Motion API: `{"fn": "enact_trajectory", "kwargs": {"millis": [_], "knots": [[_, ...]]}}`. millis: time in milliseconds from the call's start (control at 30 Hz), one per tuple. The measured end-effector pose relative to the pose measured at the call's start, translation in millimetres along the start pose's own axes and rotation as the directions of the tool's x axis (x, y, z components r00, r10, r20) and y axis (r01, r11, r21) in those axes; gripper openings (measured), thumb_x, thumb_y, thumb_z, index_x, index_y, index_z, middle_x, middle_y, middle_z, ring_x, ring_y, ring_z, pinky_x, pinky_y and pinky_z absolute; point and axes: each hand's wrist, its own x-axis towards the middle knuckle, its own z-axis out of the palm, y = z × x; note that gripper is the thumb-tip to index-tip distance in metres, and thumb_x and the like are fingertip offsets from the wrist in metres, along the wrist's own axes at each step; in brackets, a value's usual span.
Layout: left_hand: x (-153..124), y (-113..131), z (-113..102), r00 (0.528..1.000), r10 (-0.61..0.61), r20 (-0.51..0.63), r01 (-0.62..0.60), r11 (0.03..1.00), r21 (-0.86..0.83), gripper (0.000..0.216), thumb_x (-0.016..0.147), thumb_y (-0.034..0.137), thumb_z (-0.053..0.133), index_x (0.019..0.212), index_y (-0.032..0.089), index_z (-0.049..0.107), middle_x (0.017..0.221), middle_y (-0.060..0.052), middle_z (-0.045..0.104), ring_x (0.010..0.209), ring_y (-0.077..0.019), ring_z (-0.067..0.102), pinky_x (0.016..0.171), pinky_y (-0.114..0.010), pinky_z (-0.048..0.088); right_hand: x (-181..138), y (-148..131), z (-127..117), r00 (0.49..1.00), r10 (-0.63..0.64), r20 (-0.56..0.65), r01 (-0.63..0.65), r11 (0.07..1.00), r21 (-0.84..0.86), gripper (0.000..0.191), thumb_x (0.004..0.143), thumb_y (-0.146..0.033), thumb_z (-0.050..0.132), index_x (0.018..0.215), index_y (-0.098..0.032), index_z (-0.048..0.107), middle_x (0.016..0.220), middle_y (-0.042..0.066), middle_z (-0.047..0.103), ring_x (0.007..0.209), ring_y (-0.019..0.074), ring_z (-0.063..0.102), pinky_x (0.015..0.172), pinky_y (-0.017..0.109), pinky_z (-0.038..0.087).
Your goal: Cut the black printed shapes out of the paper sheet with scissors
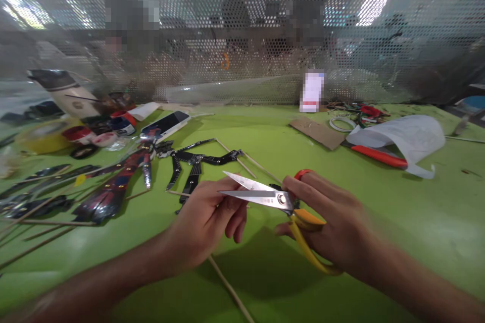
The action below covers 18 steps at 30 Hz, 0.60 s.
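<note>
My right hand point(333, 217) grips a pair of scissors point(269, 198) with yellow handles. The blades are parted and point left, their tips just over the fingers of my left hand point(208, 217). Those fingers are curled together in a pinch; whatever lies between them is hidden. A thin wooden stick point(231, 287) runs from beneath my left hand toward the near edge of the view. Beyond my hands lies a jointed black shadow puppet point(194, 161) with thin sticks joined to its limbs. To its left is a red and black jointed puppet point(113, 181).
A smartphone point(170, 126), small paint jars point(79, 133) and yellow tape point(45, 136) sit at the left. On the right are brown cardboard point(318, 133), a tape ring point(342, 124), a red-handled tool point(379, 156) and a curled translucent sheet point(401, 136). A perforated screen point(242, 60) stands behind the green table.
</note>
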Motion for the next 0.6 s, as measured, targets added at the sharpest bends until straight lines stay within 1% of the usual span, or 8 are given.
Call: {"fn": "enact_trajectory", "kwargs": {"millis": [167, 333, 600], "knots": [[0.7, 0.4, 0.0, 1.000, 0.001, 0.012, -0.001, 1.000, 0.008, 0.033, 0.100, 0.035, 0.046, 0.075, 0.019, 0.059, 0.049, 0.006, 0.045, 0.040, -0.0097, 0.053, 0.042, -0.020, 0.046, -1.5, 1.1, 0.5, 1.000, 0.001, 0.007, -0.001, 1.000, -0.003, 0.033, 0.090, -0.032, 0.066, 0.117, -0.018, 0.053, 0.087, 0.005, 0.060, 0.076, 0.0189, 0.057, 0.066, 0.028, 0.047], [0.5, -1.7, 0.5, 1.000, -0.001, 0.016, 0.001, 0.999, -0.041, 0.030, 0.101, 0.034, 0.046, 0.078, 0.019, 0.059, 0.050, 0.007, 0.043, 0.040, -0.0089, 0.050, 0.042, -0.019, 0.047, -0.9, 1.0, 1.0, 1.000, -0.005, 0.001, 0.005, 1.000, 0.005, 0.032, 0.090, -0.032, 0.066, 0.116, -0.017, 0.054, 0.086, 0.005, 0.060, 0.074, 0.0185, 0.056, 0.066, 0.028, 0.046], [0.9, -0.3, 0.0, 0.999, -0.006, 0.037, 0.007, 1.000, -0.021, 0.029, 0.101, 0.031, 0.044, 0.082, 0.018, 0.061, 0.051, 0.008, 0.041, 0.039, -0.0073, 0.048, 0.042, -0.017, 0.047, -1.0, 4.8, 2.7, 0.999, -0.035, -0.024, 0.035, 0.999, 0.006, 0.033, 0.091, -0.035, 0.067, 0.115, -0.016, 0.055, 0.084, 0.004, 0.059, 0.073, 0.0172, 0.055, 0.065, 0.027, 0.045]]}}
